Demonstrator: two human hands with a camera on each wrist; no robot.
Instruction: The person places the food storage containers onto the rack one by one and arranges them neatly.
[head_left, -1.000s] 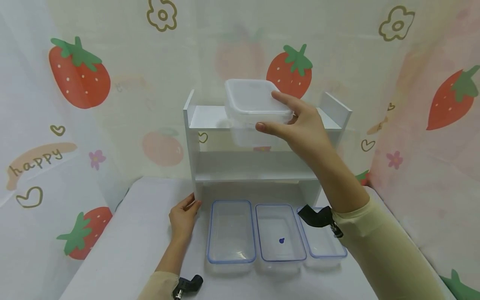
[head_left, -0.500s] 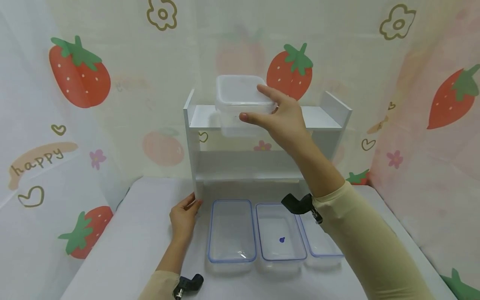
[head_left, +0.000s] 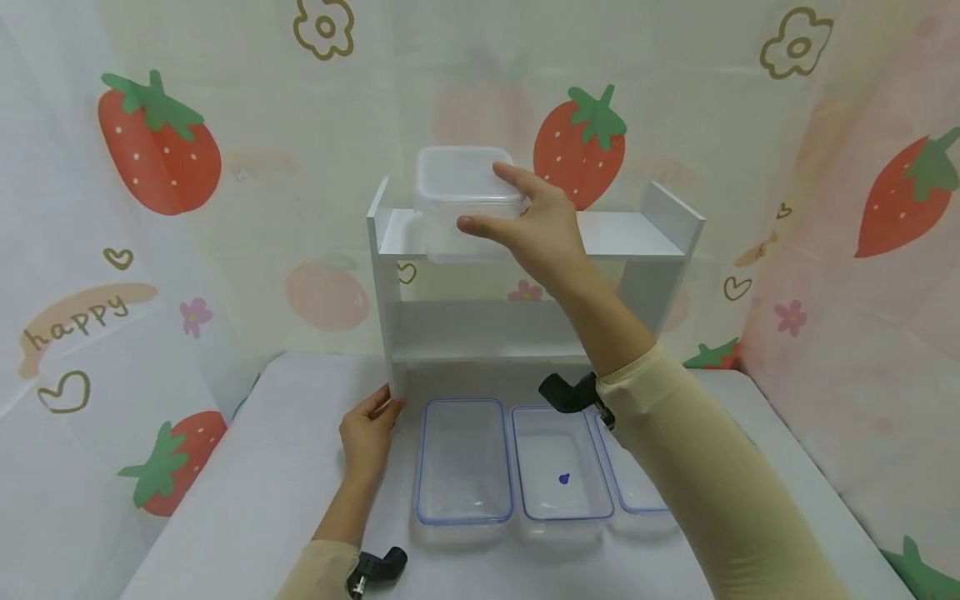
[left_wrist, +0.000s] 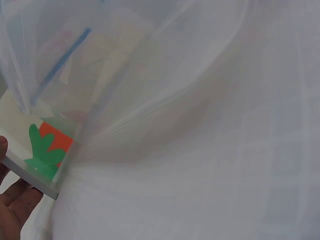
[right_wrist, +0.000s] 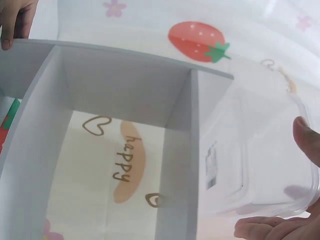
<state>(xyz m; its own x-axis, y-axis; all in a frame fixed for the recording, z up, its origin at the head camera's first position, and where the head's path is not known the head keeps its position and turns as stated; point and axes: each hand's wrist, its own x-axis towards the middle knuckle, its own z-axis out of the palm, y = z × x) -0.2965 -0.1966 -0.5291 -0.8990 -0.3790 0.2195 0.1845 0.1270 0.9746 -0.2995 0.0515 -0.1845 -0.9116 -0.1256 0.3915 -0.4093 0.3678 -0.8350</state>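
My right hand [head_left: 546,227] grips a clear plastic food container [head_left: 461,177] with a whitish lid, thumb on its near side and fingers at the lid's right side. The container is held level, over the left part of the white shelf unit's [head_left: 487,332] top board. In the right wrist view the container [right_wrist: 225,165] appears beside the top board; whether they touch I cannot tell. Low on the unit's left side panel, my left hand [head_left: 367,433] pinches the front edge. The left wrist view has thumb and fingers [left_wrist: 22,205] on either side of that panel [left_wrist: 30,177].
Three clear containers with blue rims stand in a row before the shelf unit: a left one [head_left: 465,462], a middle one [head_left: 562,450] with a small blue mark, and a right one [head_left: 633,475] partly behind my sleeve. Printed curtains [head_left: 247,208] surround the white table [head_left: 300,425].
My right hand has carried the lidded container leftward and slightly up, to the left part of the top board. The left hand stays at the side panel.
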